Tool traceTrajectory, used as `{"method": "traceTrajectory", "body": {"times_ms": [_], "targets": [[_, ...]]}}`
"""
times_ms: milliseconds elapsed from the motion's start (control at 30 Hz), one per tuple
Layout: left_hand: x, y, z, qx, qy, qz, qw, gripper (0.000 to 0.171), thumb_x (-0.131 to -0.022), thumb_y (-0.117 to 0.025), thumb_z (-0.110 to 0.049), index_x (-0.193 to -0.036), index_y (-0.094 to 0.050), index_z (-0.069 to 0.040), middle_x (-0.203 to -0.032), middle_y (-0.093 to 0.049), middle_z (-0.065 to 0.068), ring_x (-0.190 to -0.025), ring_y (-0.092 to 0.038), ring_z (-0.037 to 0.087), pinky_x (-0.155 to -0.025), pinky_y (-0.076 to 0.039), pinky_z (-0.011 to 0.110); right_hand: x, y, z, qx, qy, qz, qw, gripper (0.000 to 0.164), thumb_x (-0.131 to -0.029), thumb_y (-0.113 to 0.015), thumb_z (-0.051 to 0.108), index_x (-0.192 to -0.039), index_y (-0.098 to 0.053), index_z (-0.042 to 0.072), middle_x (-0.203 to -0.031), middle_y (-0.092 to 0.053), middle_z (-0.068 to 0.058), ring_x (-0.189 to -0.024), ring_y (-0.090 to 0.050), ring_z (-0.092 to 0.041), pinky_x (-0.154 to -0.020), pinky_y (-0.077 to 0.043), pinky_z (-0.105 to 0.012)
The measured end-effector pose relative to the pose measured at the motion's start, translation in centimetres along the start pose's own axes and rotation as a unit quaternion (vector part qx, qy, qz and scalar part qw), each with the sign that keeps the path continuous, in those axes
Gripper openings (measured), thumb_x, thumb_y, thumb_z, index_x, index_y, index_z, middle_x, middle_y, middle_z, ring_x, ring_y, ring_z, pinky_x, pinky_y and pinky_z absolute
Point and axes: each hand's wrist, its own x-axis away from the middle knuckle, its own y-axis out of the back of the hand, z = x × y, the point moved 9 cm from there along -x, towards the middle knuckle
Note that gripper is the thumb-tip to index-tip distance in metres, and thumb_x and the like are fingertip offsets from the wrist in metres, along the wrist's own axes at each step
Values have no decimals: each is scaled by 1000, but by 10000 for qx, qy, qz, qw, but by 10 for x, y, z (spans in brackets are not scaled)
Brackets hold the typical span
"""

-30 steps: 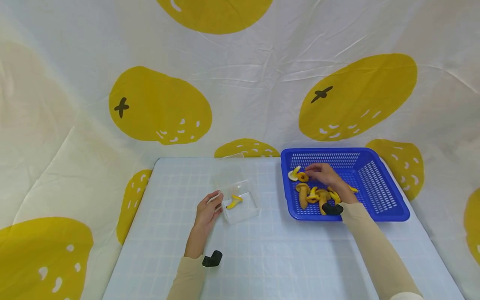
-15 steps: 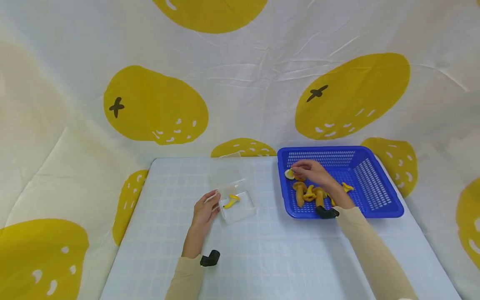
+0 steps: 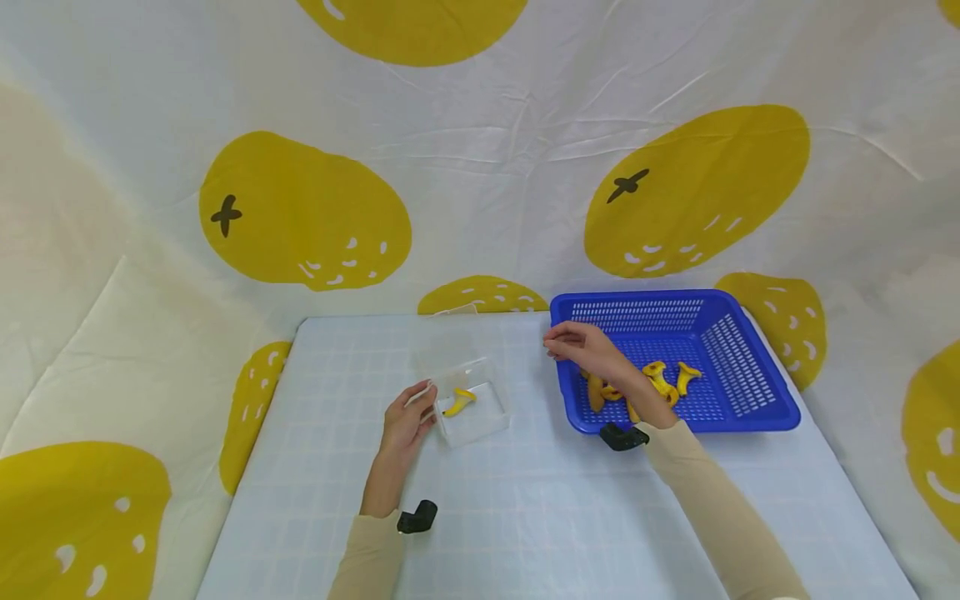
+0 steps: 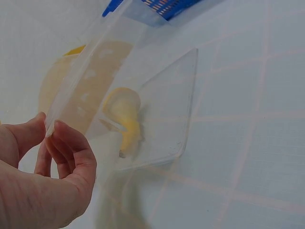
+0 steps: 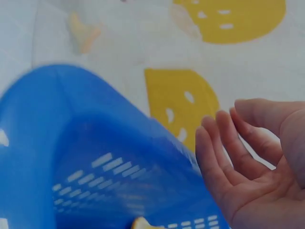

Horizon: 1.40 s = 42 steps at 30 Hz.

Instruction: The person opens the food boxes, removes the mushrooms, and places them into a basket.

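A clear plastic box [image 3: 474,423] with its lid raised at the back stands on the table, and one yellow mushroom [image 3: 459,402] lies inside. My left hand [image 3: 407,421] pinches the box's left edge between thumb and fingers, which the left wrist view [image 4: 62,167] shows up close. My right hand [image 3: 588,348] is over the left rim of the blue basket [image 3: 750,421]. In the right wrist view its fingers [image 5: 228,143] are loosely bent, with nothing visible between them. Under and beside this hand lie several yellow and brown mushrooms [image 3: 660,379], some hidden by it.
A pale blue checked cloth [image 3: 540,517] covers the table. Behind it hangs a white curtain [image 3: 480,192] with large yellow fruit prints. The basket has raised slotted walls, and a strip of cloth separates it from the box.
My right hand has moved left within the basket to its left rim. The left hand stays on the box. The whole view has shifted slightly.
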Motion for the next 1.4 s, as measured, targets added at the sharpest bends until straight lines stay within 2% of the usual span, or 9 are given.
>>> {"method": "traceTrajectory", "body": {"times_ms": [67, 233, 333, 500, 667, 867, 1000, 1133, 1400], "targets": [[0, 0, 0, 10, -2, 7, 10000, 50, -99, -73, -18, -142, -56, -1, -123, -67, 13, -105, -62, 23, -76, -53, 22, -2, -8, 3, 42, 34, 22, 10000, 30, -104, -65, 20, -124, -65, -2, -114, -71, -16, -103, -70, -25, -94, -57, -39], [0, 1, 1, 22, -5, -15, 10000, 50, -98, -73, -17, -142, -56, -1, -121, -68, 12, -104, -62, 23, -76, -53, 23, -8, -32, 12, 211, 412, 123, 9989, 25, -103, -64, 14, -122, -65, -3, -110, -72, -16, -101, -70, -30, -90, -58, -34], [-1, 1, 1, 19, -20, -20, 10000, 51, -98, -73, -18, -142, -56, 0, -123, -67, 14, -104, -62, 24, -77, -53, 25, -12, -50, 17, 438, 745, 264, 9959, 24, -103, -64, 11, -121, -66, -4, -110, -71, -15, -102, -68, -32, -91, -57, -34], [-2, 2, 2, 47, 19, -32, 10000, 51, -98, -73, -18, -142, -56, 0, -126, -65, 16, -105, -61, 24, -78, -53, 25, -19, -83, 24, 654, 1116, 667, 9894, 21, -102, -66, 10, -119, -67, -3, -111, -70, -14, -103, -66, -28, -95, -56, -38], [-1, 1, 3, 18, 40, -8, 10000, 48, -99, -71, -17, -142, -57, -2, -131, -62, 19, -106, -60, 24, -75, -53, 23, -23, -111, 31, 671, 1365, 955, 9837, 19, -100, -68, 7, -116, -67, -2, -109, -70, -16, -102, -66, -26, -95, -55, -39], [-2, 1, 2, -9, 16, -27, 10000, 48, -99, -73, -20, -141, -58, -2, -135, -59, 21, -109, -61, 26, -79, -54, 25, -27, -138, 36, 845, 1550, 1144, 9776, 17, -97, -70, 3, -113, -67, -2, -109, -70, -19, -99, -65, -24, -95, -55, -41], [-3, 1, 1, -25, 22, -49, 10000, 48, -99, -72, -20, -141, -58, -2, -134, -60, 21, -108, -61, 26, -78, -54, 25, -26, -155, 40, 1132, 1903, 1315, 9663, 18, -95, -70, -3, -112, -67, -6, -109, -69, -22, -99, -66, -28, -93, -57, -43], [-2, 0, 1, -71, 5, -38, 10000, 47, -99, -72, -19, -141, -58, -2, -132, -60, 20, -107, -62, 24, -77, -54, 23, -27, -169, 37, 1641, 2109, 1449, 9527, 18, -94, -70, -5, -112, -67, -6, -110, -69, -22, -102, -66, -32, -93, -56, -44], [0, 1, 0, -89, -30, -11, 10000, 48, -98, -73, -21, -140, -59, -4, -129, -61, 17, -105, -62, 22, -75, -54, 21, -28, -186, 28, 2810, 2061, 1395, 9269, 21, -92, -71, -6, -114, -69, -5, -114, -69, -16, -110, -62, -31, -102, -49, -44]]}}
